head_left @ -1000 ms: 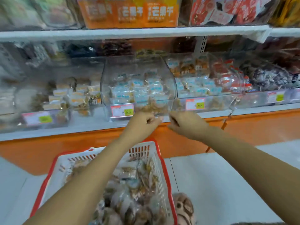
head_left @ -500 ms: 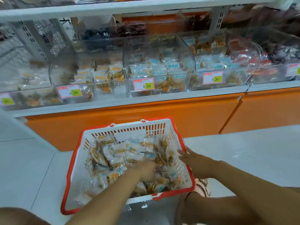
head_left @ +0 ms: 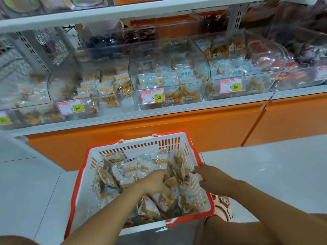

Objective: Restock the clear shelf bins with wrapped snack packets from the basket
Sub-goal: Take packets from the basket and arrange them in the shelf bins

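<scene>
1. Left hand (head_left: 157,181) dips into the basket (head_left: 85,191), fingers (head_left: 167,190) curled round snack packets (head_left: 123,172) near its centre.
2. Right hand (head_left: 210,177) sits at the basket's 3 o'clock rim, fingers (head_left: 197,171) together, tips touching the snack packets.

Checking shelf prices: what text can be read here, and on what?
"8.80": left tag
"8.80": middle tag
"8.80": right tag
Too blurred to read: small print, far-left tag, far-right tag, print on packets.
</scene>
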The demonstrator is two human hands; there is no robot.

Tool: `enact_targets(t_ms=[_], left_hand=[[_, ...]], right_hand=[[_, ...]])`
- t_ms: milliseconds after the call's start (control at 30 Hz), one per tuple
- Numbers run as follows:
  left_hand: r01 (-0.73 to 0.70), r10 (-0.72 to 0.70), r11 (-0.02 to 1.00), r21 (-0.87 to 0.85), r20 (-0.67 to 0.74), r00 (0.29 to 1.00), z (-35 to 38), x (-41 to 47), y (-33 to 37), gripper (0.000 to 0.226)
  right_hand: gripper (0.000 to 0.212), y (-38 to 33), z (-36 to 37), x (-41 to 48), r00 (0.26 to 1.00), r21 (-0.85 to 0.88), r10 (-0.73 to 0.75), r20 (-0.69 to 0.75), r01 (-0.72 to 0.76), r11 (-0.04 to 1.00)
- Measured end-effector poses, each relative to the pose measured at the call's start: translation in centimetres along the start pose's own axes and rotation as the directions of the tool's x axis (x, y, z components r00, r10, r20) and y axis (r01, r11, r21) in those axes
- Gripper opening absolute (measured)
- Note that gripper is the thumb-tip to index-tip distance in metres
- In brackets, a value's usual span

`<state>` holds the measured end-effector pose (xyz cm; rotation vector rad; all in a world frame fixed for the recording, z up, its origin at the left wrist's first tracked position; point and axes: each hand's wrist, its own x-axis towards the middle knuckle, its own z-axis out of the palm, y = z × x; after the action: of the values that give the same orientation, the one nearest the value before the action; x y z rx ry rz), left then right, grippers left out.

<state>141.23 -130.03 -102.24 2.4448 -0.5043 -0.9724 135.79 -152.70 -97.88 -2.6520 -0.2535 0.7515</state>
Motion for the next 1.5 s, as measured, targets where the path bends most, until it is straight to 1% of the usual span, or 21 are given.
enact_targets(t_ms=[67, 100, 133, 200, 233, 267, 333, 433, 500, 567, 667, 700, 767, 800, 933, 1033, 1100, 1200, 1267, 1333, 1500], left_hand=[[-0.009, -0.006, 0.958, -0.287, -0.053, 0.999, -1.4, -0.5, 0.4, 0.036], [-0.031, -0.003, 0.896, -0.443, -0.075, 0.997, -2.3, -0.9, 0.9, 0.034], [-0.054, -0.004, 0.814, -0.578, -0.098, 0.995, -3.2, -1.3, 1.5, 0.035], [-0.122, 0.017, 0.615, -0.779, -0.141, 0.990, -4.9, -1.9, 3.1, 0.043], [-0.171, 0.043, 0.509, -0.843, -0.174, 0.984, -5.8, -2.2, 4.0, 0.046], [-0.223, 0.071, 0.412, -0.884, -0.213, 0.975, -6.7, -2.6, 4.9, 0.046], [-0.322, 0.113, 0.300, -0.898, -0.302, 0.947, -8.5, -3.3, 6.7, 0.044], [-0.456, 0.113, 0.281, -0.844, -0.443, 0.889, -10.7, -4.2, 9.2, 0.045], [-0.533, 0.073, 0.276, -0.800, -0.535, 0.842, -11.6, -4.5, 11.1, 0.047], [-0.603, 0.022, 0.235, -0.762, -0.616, 0.787, -12.2, -5.0, 12.8, 0.044], [-0.679, -0.004, 0.168, -0.715, -0.689, 0.725, -12.5, -5.8, 14.7, 0.045], [-0.690, -0.002, 0.163, -0.705, -0.700, 0.714, -12.4, -5.9, 15.2, 0.046], [-0.704, 0.008, 0.179, -0.687, -0.715, 0.699, -12.2, -6.1, 16.1, 0.046], [-0.712, 0.020, 0.190, -0.676, -0.722, 0.691, -12.1, -6.1, 16.5, 0.045], [-0.729, 0.039, 0.243, -0.640, -0.744, 0.667, -11.7, -5.8, 17.5, 0.040], [-0.720, -0.005, 0.273, -0.638, -0.749, 0.662, -11.4, -5.5, 17.8, 0.038], [-0.726, -0.020, 0.252, -0.640, -0.753, 0.658, -11.3, -5.5, 18.2, 0.038], [-0.749, -0.089, 0.186, -0.636, -0.770, 0.631, -11.2, -5.6, 18.6, 0.040], [-0.763, -0.143, 0.148, -0.630, -0.777, 0.613, -11.0, -5.7, 18.8, 0.045], [-0.765, -0.187, 0.093, -0.637, -0.766, 0.615, -10.9, -5.8, 19.1, 0.045], [-0.733, -0.291, -0.180, -0.656, -0.677, 0.677, -10.6, -5.8, 20.8, 0.041]], right_hand=[[0.047, -1.2, -0.7, 0.0, 0.994, 0.203, 0.056, -0.092, -0.036, 0.978], [0.048, -1.7, -1.1, 0.0, 0.992, 0.343, 0.074, -0.098, -0.036, 0.939], [0.049, -2.0, -1.7, 0.1, 0.995, 0.515, 0.078, -0.061, -0.036, 0.857], [0.047, -3.0, -3.4, -0.2, 1.000, 0.802, 0.004, -0.010, 0.006, 0.597], [0.044, -3.5, -4.4, -0.5, 0.998, 0.869, -0.033, -0.050, 0.060, 0.492], [0.040, -4.1, -5.5, -0.9, 0.993, 0.897, -0.033, -0.117, 0.120, 0.426], [0.028, -5.2, -8.0, -1.6, 0.964, 0.905, 0.057, -0.261, 0.224, 0.360], [0.017, -6.6, -11.6, -2.5, 0.860, 0.843, 0.208, -0.467, 0.360, 0.400], [0.026, -7.4, -13.6, -3.1, 0.816, 0.807, 0.208, -0.540, 0.431, 0.403], [0.033, -8.0, -15.0, -3.7, 0.815, 0.823, 0.183, -0.550, 0.491, 0.286], [0.026, -8.4, -15.7, -4.6, 0.821, 0.836, 0.195, -0.537, 0.549, -0.008], [0.028, -8.5, -15.6, -4.8, 0.808, 0.822, 0.216, -0.548, 0.568, -0.040], [0.041, -8.5, -14.9, -4.9, 0.752, 0.788, 0.284, -0.594, 0.615, 0.021], [0.039, -8.4, -14.7, -4.8, 0.708, 0.767, 0.338, -0.620, 0.637, 0.072], [0.011, -8.3, -14.1, -4.7, 0.569, 0.723, 0.504, -0.649, 0.667, 0.178], [0.012, -8.4, -14.1, -5.0, 0.557, 0.717, 0.514, -0.653, 0.673, 0.181], [0.015, -8.4, -13.9, -5.1, 0.532, 0.709, 0.507, -0.677, 0.656, 0.259], [0.010, -8.4, -13.8, -5.2, 0.414, 0.628, 0.479, -0.774, 0.597, 0.499], [0.012, -8.7, -14.0, -5.3, 0.349, 0.564, 0.445, -0.825, 0.570, 0.598], [0.013, -9.2, -14.4, -5.4, 0.288, 0.515, 0.431, -0.855, 0.562, 0.647], [0.013, -10.3, -14.7, -4.8, 0.165, 0.418, 0.392, -0.905, 0.509, 0.752]])
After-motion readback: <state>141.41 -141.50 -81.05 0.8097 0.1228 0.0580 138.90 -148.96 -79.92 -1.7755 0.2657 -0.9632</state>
